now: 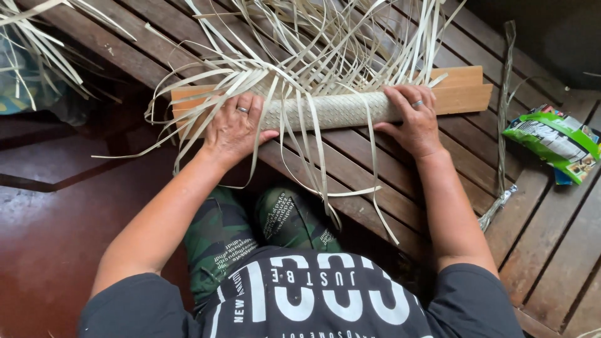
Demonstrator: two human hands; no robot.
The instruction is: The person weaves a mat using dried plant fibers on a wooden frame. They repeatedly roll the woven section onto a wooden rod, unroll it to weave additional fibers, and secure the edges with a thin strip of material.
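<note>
Hands pressed flat: our left hand (235, 128) and right hand (413, 119) lie open, palms down, on the woven strip roll (332, 109) wrapped around a wooden board (460, 91) on the slatted floor (557, 250).

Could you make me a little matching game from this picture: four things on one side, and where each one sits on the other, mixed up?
Things:
1. left hand
2. right hand
3. green snack packet
4. loose pale strips

Places:
A. lying on the slatted boards at the far right
B. pressing on the left end of the woven roll
C. fanning out beyond the wooden block
D. pressing on the right end of the woven roll

Pairs: 1-B, 2-D, 3-A, 4-C
</note>
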